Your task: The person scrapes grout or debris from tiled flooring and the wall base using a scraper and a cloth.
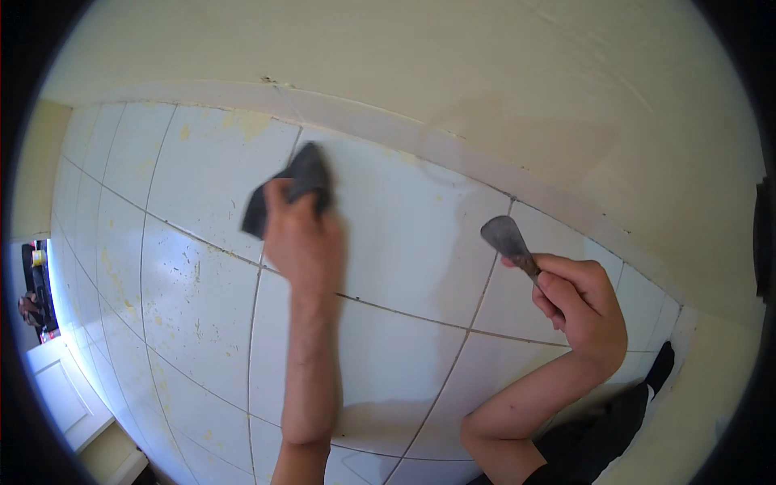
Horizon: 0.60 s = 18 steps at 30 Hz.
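The left hand [301, 238] is pinching a dark grey cloth [293, 190] under its fingers and pressing it flat against the white tiled floor [202, 307], close to the far edge where the tiles are meeting the pale skirting strip [420, 141] at the foot of the cream wall [485, 65]. The cloth is bunching up past the fingertips and is sitting just beside a grout line that is running toward the skirting. The right hand [582, 303] is clenching round the handle of a putty knife [509, 242], its dull metal blade pointing up and away toward the skirting and hovering at the tile surface near another grout joint; I cannot tell whether the blade is actually touching the tile. The two hands are working well apart, with one full tile between them. The tiles toward the left edge of the floor are showing yellowish specks and smears. A dark-clothed leg [622, 420] is resting near the right corner of the floor, below the right forearm. A white panelled door [65, 396] is standing at the lower left.
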Each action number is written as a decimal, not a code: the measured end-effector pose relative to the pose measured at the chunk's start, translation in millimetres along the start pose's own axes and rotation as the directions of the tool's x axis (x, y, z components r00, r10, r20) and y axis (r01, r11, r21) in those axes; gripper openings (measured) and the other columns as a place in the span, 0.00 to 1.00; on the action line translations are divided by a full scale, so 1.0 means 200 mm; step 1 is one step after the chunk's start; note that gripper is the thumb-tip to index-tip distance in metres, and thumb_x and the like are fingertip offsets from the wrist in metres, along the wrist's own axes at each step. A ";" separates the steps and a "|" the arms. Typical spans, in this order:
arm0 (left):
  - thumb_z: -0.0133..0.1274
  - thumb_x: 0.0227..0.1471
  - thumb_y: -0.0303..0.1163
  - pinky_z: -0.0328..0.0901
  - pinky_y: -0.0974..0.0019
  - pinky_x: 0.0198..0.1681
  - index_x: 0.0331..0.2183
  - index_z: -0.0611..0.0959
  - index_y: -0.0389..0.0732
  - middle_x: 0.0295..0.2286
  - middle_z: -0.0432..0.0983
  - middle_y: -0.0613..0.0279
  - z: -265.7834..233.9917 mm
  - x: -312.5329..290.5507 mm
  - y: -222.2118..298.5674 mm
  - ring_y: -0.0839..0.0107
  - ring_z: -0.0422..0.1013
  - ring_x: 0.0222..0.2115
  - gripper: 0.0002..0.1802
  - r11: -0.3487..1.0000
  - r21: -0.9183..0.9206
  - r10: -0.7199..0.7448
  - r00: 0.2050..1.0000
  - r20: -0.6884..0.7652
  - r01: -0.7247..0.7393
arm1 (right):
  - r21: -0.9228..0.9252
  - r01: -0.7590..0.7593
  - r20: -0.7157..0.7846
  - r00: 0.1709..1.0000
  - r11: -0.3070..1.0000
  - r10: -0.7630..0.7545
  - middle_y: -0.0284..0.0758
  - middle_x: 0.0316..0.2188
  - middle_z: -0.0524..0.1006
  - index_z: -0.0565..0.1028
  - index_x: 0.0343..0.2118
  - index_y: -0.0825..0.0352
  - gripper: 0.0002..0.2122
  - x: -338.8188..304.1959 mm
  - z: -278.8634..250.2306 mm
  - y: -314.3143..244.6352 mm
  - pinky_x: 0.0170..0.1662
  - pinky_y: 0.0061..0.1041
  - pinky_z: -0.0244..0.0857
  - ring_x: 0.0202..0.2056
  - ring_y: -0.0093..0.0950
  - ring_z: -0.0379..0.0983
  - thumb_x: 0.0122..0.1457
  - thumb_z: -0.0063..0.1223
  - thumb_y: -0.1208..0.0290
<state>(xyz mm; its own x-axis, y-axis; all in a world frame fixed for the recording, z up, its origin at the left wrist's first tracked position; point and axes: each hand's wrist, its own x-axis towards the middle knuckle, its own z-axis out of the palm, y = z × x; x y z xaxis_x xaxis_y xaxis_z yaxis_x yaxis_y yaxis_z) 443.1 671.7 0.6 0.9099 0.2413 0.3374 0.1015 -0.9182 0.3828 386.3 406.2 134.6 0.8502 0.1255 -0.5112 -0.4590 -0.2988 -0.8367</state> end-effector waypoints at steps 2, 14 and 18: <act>0.53 0.36 0.21 0.68 0.53 0.30 0.31 0.81 0.36 0.42 0.70 0.53 -0.03 0.03 -0.12 0.51 0.73 0.30 0.13 0.997 0.017 -0.074 0.996 -0.045 0.075 | -0.110 0.094 -0.107 0.989 0.989 -0.106 0.29 0.14 0.59 0.76 0.44 0.75 0.13 0.01 0.01 0.05 0.22 0.22 0.46 0.18 0.17 0.52 0.58 0.43 0.80; 0.58 0.29 0.22 0.70 0.62 0.25 0.16 0.80 0.42 0.36 0.74 0.65 0.06 -0.31 0.38 0.67 0.74 0.30 0.04 0.755 -0.549 0.563 0.783 0.265 -0.357 | -0.494 0.136 -0.129 0.965 0.859 -0.227 0.34 0.18 0.62 0.74 0.51 0.70 0.20 -0.11 0.04 -0.04 0.25 0.22 0.49 0.20 0.23 0.55 0.52 0.49 0.83; 0.55 0.32 0.20 0.69 0.55 0.25 0.19 0.80 0.39 0.38 0.72 0.60 0.09 -0.17 0.24 0.59 0.74 0.28 0.04 0.940 -0.235 0.280 0.953 0.115 -0.248 | -0.465 0.171 -0.143 0.954 0.868 -0.265 0.34 0.17 0.61 0.75 0.51 0.66 0.22 -0.04 0.05 -0.01 0.24 0.22 0.49 0.20 0.23 0.54 0.51 0.50 0.84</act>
<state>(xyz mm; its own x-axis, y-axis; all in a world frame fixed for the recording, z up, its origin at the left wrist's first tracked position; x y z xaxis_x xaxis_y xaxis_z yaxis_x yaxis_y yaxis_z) 424.4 613.4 -8.8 0.9420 -0.0633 0.3296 -0.2245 -0.8488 0.4787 377.1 415.4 138.6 0.9693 0.0634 -0.2376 -0.1329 -0.6781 -0.7228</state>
